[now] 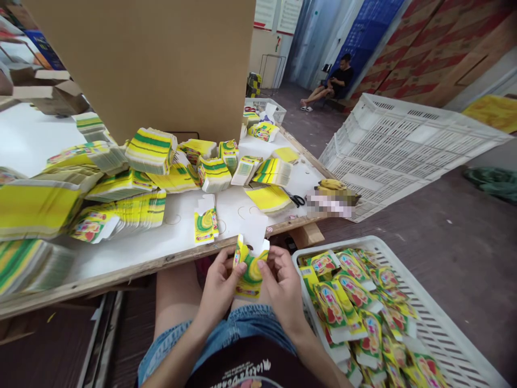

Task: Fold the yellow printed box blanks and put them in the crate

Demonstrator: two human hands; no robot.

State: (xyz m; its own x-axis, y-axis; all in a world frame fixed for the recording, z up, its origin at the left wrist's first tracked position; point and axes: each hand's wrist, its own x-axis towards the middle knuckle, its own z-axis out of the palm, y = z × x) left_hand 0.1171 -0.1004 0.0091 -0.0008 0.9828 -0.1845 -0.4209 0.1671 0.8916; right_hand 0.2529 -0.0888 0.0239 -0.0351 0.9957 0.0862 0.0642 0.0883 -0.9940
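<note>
Between my two hands, above my lap, is a yellow and green printed carton (pixel 251 274) with its white top flaps standing up. My left hand (pixel 223 280) grips its left side, thumb on the front. On the opposite edge my right hand (pixel 283 285) holds it the same way, its thumb pressed to the printed face. Some fingers are hidden behind the carton. Just beyond, another carton (pixel 204 222) lies on the white table (pixel 181 229) with its flap raised. Stacks of flat cartons (pixel 151 151) spread across the table.
At my right a white plastic crate (pixel 377 245) holds many folded cartons (pixel 339 307). Behind it stand stacked white crates (pixel 388 145). Black scissors (pixel 297 199) and bananas (pixel 333 186) lie near the table's right edge. A large cardboard sheet (pixel 161 64) rises behind the stacks. A person (pixel 341 78) sits farther back.
</note>
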